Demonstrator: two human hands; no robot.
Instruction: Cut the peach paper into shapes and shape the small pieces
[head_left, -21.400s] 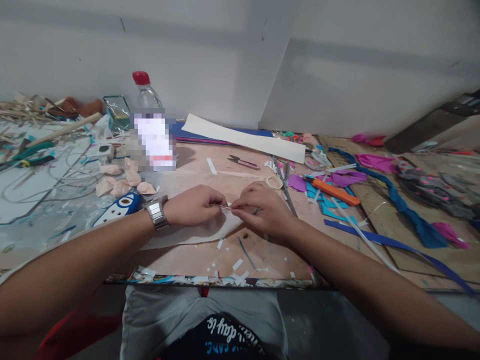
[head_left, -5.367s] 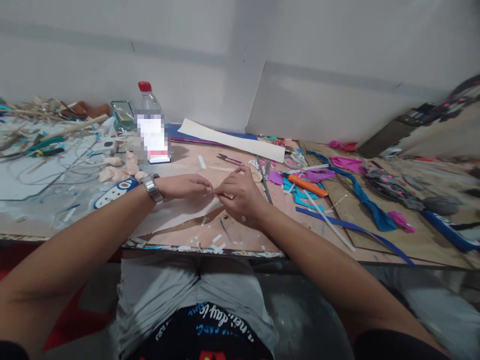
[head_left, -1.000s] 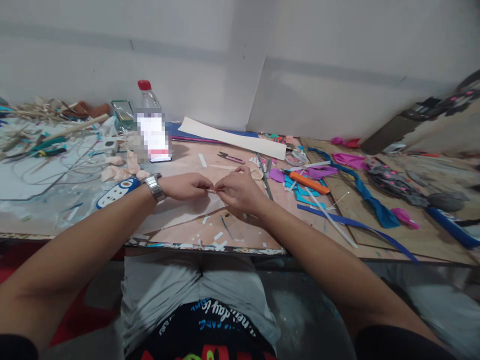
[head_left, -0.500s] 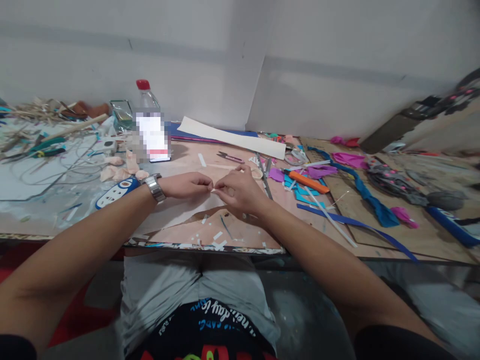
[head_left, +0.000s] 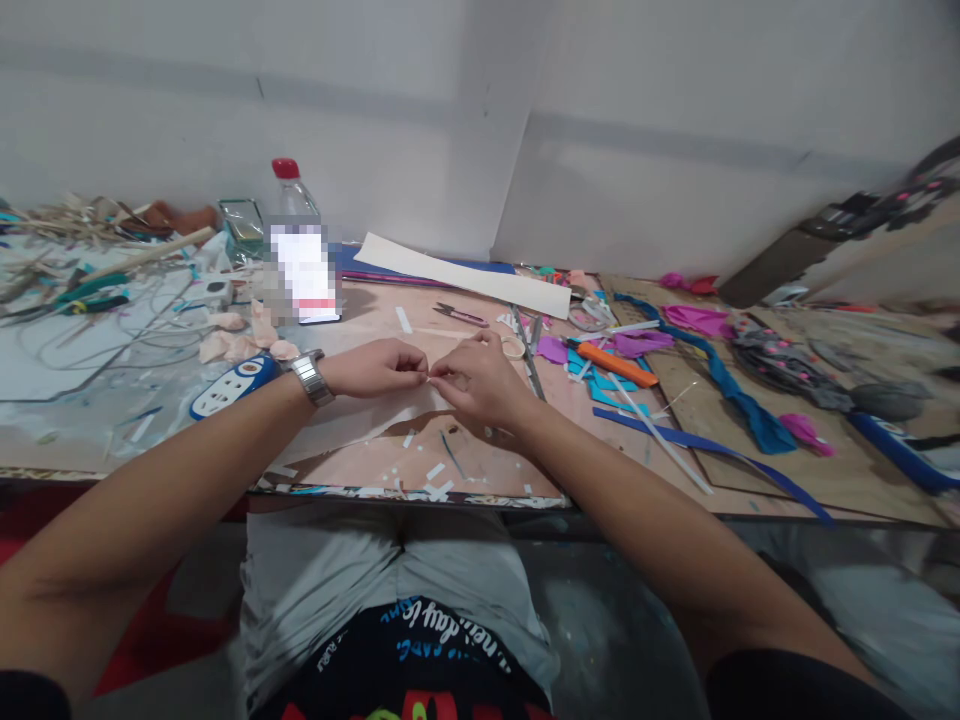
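Observation:
My left hand (head_left: 382, 368), with a metal watch at the wrist, is pinched at the middle of the table. Its fingertips meet those of my right hand (head_left: 476, 375), also pinched, around a tiny pale piece too small to name. A white sheet (head_left: 349, 415) lies beneath and in front of my left hand. Small white scraps (head_left: 437, 471) are scattered nearer the table edge. Beyond the hands are small snips (head_left: 460, 315) and a long white strip (head_left: 465, 277).
A phone (head_left: 306, 272) leans on a red-capped bottle (head_left: 286, 170). On the left are a power strip (head_left: 234, 387) and green-handled pliers (head_left: 94, 290). An orange cutter (head_left: 616, 364), blue ribbon (head_left: 720, 445) and a wooden board (head_left: 675, 378) lie to the right.
Both hands keep their pinch, with the fingertips shifted very slightly. The white sheet edge near my right fingers sits a little differently.

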